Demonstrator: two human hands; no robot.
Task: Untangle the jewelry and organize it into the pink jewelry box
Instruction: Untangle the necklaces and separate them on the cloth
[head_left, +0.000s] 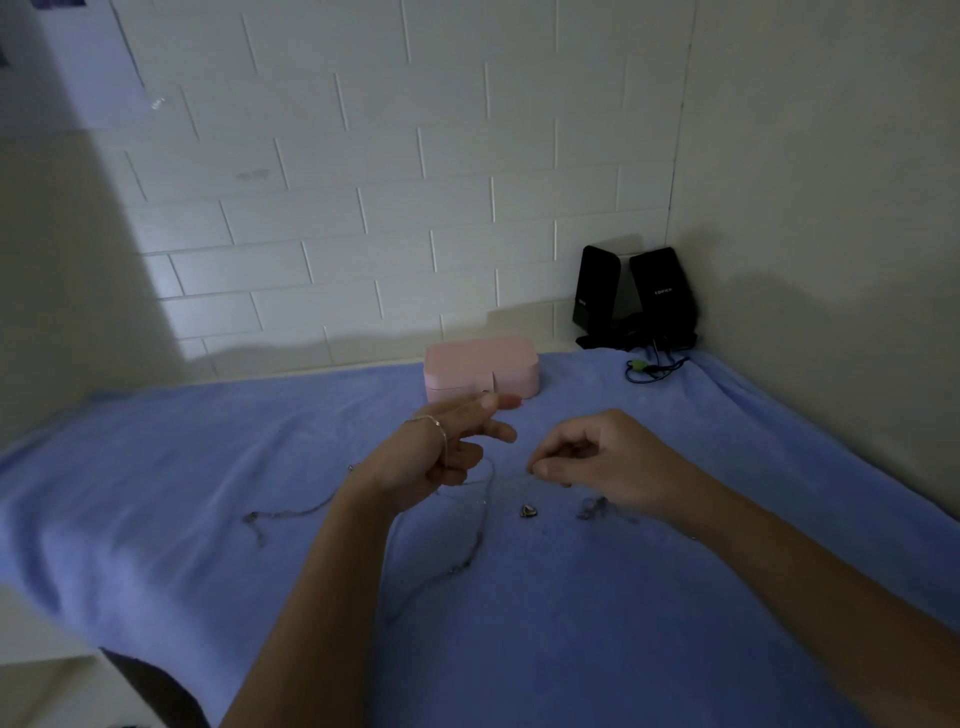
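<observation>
A closed pink jewelry box (480, 368) stands at the back of the blue cloth (623, 597). My left hand (441, 449) is raised over the cloth with a thin chain draped across its fingers; its lower fingers curl around the chain while two fingers point toward the box. My right hand (597, 457) pinches the other part of a thin chain (485, 514) that hangs down to the cloth. A small ring-like piece (529, 512) and a tangled clump (595, 506) lie below my right hand. Another chain (291, 514) lies to the left.
Two black speakers (636, 296) with cables (652, 366) stand in the back right corner against the wall. A white brick wall runs behind the bed-like surface. The cloth's left edge drops off near a white ledge (47, 623).
</observation>
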